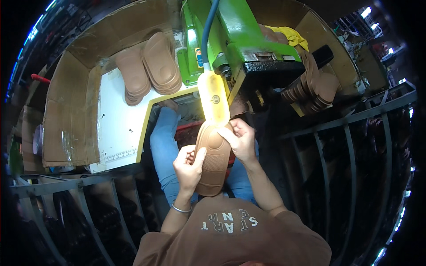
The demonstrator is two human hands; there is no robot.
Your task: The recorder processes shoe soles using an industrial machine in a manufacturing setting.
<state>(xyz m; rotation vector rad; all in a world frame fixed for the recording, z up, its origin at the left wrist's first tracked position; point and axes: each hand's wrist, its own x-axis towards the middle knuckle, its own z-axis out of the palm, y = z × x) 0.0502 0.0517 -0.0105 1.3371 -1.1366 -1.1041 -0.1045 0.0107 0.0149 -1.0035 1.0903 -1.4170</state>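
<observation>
Between my two hands is a brown shoe insole (214, 165), held lengthwise over my lap, its textured, contoured face up. A second edge shows along its upper left side, so there may be more than one. My left hand (188, 168) grips its left edge, thumb on top and fingers curled under. Higher up, my right hand (241, 139) pinches the right edge near the end below the lit yellow lamp (214, 98). On the white table (116, 126), to the left, lie two stacks of similar insoles (163, 66).
A green machine (242, 31) with a black head rises ahead of me. More insoles (313, 86) are bunched at its right, by a yellow cloth (290, 36). Cardboard walls (73, 106) border the table. Metal racks (350, 122) stand on both sides.
</observation>
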